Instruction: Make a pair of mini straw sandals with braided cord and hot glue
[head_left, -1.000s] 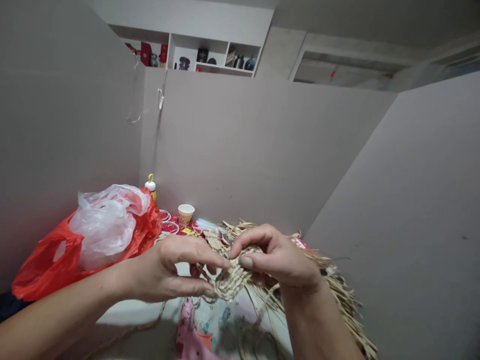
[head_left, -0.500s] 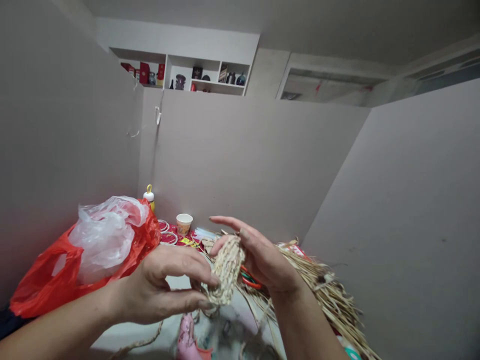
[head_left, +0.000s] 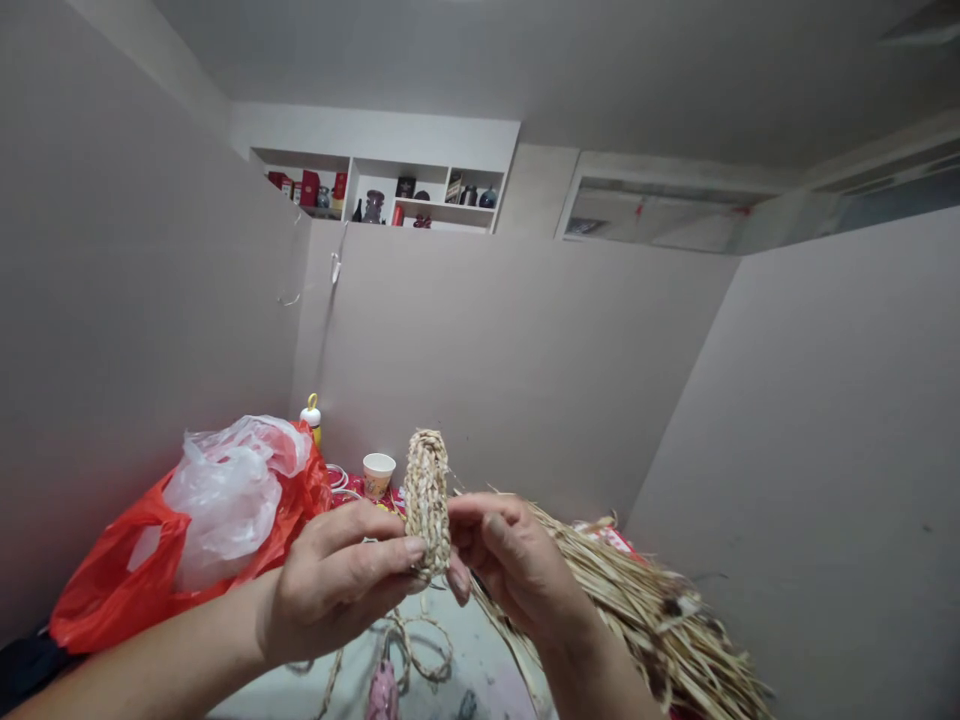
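Note:
My left hand (head_left: 337,585) pinches the lower end of a small woven straw piece (head_left: 427,495), which stands upright between my hands. My right hand (head_left: 510,565) is closed beside it, fingertips curled against the piece's lower right edge. Loose braided straw cord (head_left: 409,650) hangs in loops beneath my hands. A bundle of dry straw strips (head_left: 645,610) lies behind and to the right of my right hand.
A red plastic bag (head_left: 112,590) with a clear bag (head_left: 225,500) on top sits at the left. A paper cup (head_left: 378,473), white rings (head_left: 339,476) and a yellow bottle (head_left: 312,415) stand by grey partition walls. A pink object (head_left: 382,692) lies below. Shelves (head_left: 390,195) hang high up.
The woven piece has been turned from lying flat between both hands to standing upright. My right hand opened, then closed again at the piece's lower edge. The view tilted up.

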